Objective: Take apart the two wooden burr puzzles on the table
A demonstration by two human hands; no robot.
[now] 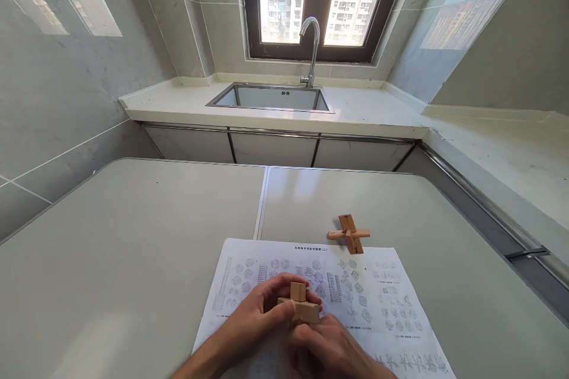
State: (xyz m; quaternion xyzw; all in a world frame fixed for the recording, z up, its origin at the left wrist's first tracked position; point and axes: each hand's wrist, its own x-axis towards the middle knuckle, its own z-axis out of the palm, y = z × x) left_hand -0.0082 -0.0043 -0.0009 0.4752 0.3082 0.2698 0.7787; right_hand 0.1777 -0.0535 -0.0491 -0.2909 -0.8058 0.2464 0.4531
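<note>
We hold a pale wooden block puzzle (300,305) over the printed sheet (382,302) near the counter's (133,237) front edge; our left hand (258,314) and right hand (326,346) both pinch its squared pieces; a finished wooden cross (350,234) lies beyond the sheet, with smooth bare counter all around.

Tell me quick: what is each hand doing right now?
Left hand: closed on the wooden puzzle pieces, above the diagram sheet.
Right hand: closed on the same wooden puzzle pieces from below.
</note>
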